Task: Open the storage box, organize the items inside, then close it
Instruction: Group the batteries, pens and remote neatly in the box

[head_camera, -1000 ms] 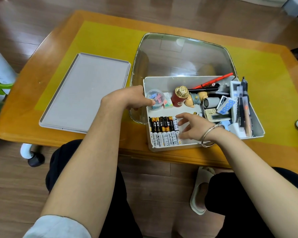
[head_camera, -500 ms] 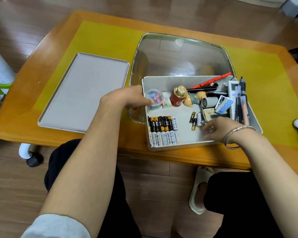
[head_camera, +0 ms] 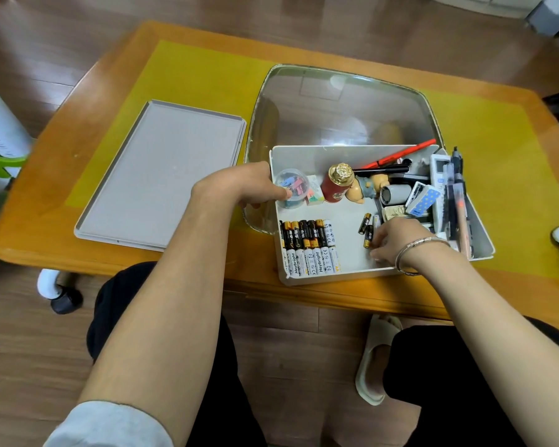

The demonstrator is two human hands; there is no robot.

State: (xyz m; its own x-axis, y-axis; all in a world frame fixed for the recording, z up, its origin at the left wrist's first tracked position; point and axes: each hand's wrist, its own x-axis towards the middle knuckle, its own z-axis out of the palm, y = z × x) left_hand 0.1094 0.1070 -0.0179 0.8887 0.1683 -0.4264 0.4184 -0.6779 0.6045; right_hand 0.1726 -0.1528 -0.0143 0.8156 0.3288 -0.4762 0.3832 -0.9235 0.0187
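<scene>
1. The open storage box (head_camera: 342,156), white, sits at the near edge of the bench (head_camera: 46,195), partly over a clear glass plate (head_camera: 342,104).
2. Its grey lid (head_camera: 162,175) lies flat on the bench to the left, well apart from the box.
3. A row of batteries (head_camera: 309,245) lines the box's near-left corner in two tiers; "Heybright" reads on two of the white ones. The exact count is hard to tell, roughly seven across.
4. About three loose batteries (head_camera: 367,225) lie mid-box, just beside the right hand.
5. The left hand (head_camera: 239,185) curls over the box's left wall, fingers touching a small clear cup of coloured clips (head_camera: 291,188).
6. The right hand (head_camera: 396,240), with a silver bangle (head_camera: 423,250) on the wrist, is inside the box with fingers bent at the loose batteries; whether it grips one I cannot tell.
7. Further back stand one red jar with a gold cap (head_camera: 338,183) and one small figurine (head_camera: 365,188).
8. One red pen (head_camera: 404,153) leans at the far wall; other clutter fills the right side.
</scene>
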